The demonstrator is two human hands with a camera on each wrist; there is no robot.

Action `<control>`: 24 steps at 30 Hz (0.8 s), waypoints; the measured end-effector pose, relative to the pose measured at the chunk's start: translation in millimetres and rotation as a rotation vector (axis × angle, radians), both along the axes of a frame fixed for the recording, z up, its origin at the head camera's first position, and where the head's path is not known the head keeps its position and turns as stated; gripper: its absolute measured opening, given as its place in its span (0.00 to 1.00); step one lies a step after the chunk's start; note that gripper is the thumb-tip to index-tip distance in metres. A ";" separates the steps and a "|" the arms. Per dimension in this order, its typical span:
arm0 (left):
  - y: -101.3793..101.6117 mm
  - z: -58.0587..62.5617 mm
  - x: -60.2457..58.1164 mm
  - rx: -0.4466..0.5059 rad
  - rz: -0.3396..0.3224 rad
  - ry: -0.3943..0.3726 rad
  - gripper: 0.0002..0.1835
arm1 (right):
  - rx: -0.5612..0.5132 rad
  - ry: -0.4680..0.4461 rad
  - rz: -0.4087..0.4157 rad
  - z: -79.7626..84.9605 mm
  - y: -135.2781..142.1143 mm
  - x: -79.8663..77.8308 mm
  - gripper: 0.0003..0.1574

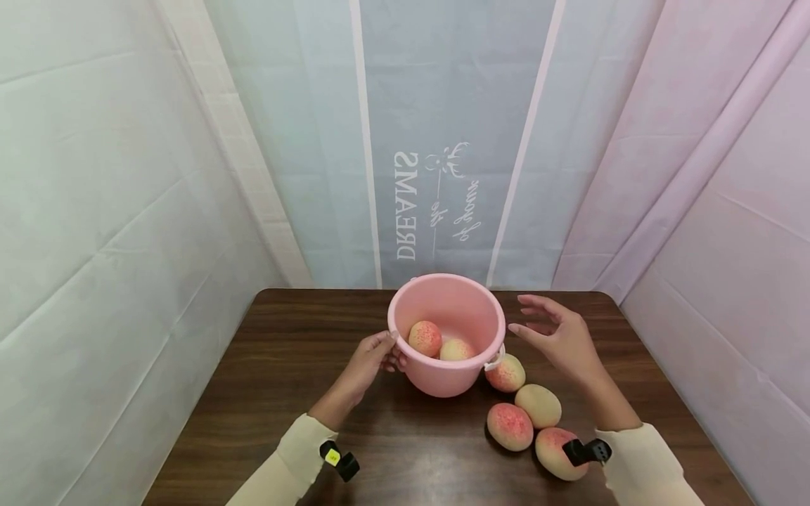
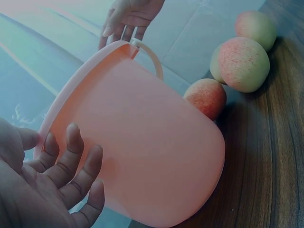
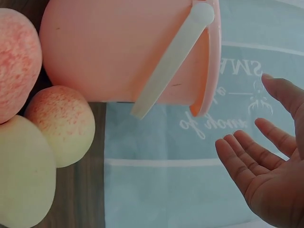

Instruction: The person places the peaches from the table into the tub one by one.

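A pink bucket (image 1: 443, 379) with a white handle (image 3: 173, 61) stands on the table, two peaches inside: one reddish peach (image 1: 425, 339) and one paler peach (image 1: 457, 349). My left hand (image 1: 373, 357) holds the bucket's left rim, thumb at the rim and fingers along the outer wall. To the right of the bucket, my right hand (image 1: 563, 339) hovers with nothing in it, fingers spread and apart from the rim. Below it lie more peaches: a speckled peach (image 1: 506, 374) close by the bucket, a pale peach (image 1: 538, 405), a red peach (image 1: 510, 426) and another peach (image 1: 560, 457) partly hidden by the wrist camera.
The dark wooden table (image 1: 266, 414) ends at a back edge just behind the bucket. A grey-blue printed cloth (image 1: 443, 91) hangs behind it. White sheets (image 1: 95, 211) enclose the left and right sides.
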State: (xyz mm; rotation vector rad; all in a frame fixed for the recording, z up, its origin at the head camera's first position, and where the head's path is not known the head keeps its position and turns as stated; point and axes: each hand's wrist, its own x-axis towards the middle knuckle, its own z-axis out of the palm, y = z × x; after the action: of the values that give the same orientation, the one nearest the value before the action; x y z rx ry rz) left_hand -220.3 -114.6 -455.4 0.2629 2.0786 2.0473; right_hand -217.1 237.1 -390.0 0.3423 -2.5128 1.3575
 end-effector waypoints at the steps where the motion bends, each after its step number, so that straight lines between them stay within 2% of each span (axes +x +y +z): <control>1: 0.1 -0.2 0.0 -0.001 0.000 0.000 0.23 | 0.005 -0.003 -0.007 -1.7 1.6 0.2 0.32; 24: 0.0 1.3 -0.6 0.010 -0.009 0.010 0.22 | 0.081 -0.040 -0.049 -37.8 26.6 19.7 0.32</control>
State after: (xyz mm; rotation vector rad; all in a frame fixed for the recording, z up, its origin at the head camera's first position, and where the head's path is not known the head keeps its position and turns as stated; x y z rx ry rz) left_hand -220.9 -114.6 -454.0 0.2840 2.0693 2.0563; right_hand -197.4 263.7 -427.8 0.2707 -2.5969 1.2590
